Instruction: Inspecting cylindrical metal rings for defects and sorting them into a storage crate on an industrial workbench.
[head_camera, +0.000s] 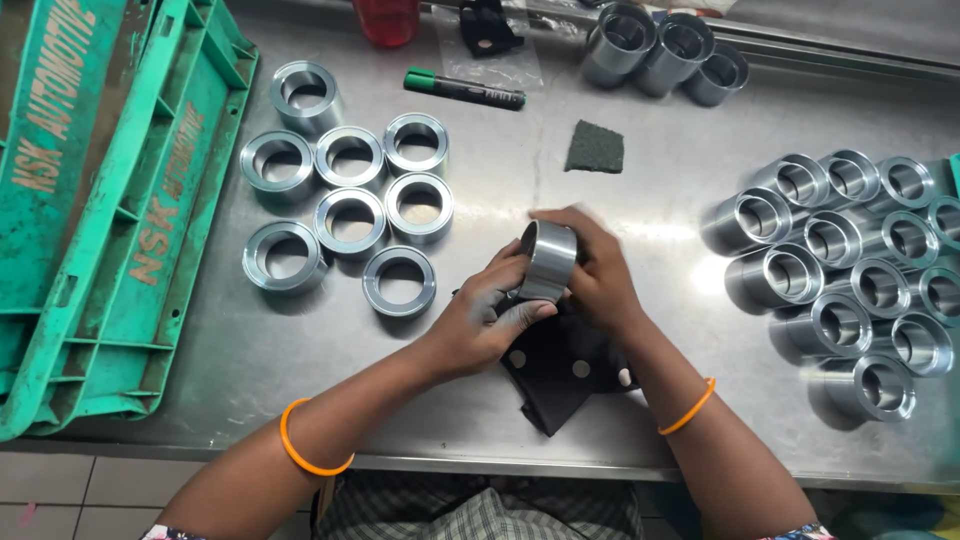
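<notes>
Both hands meet over the middle of the steel table (620, 180) around one shiny metal ring (547, 260), held on edge. My left hand (485, 315) cups it from below and the left, thumb against its side. My right hand (592, 265) wraps it from the right and behind. Under the hands lies a black cloth (555, 375) with pale spots. Each wrist carries an orange bangle.
Several short metal rings (350, 210) lie flat at the left. Several taller metal sleeves (850, 270) stand at the right, three more (665, 45) at the back. Green plastic crates (110, 200) fill the left edge. A grey abrasive pad (595, 147), a green-capped marker (465, 88) and a red container (387, 20) lie beyond.
</notes>
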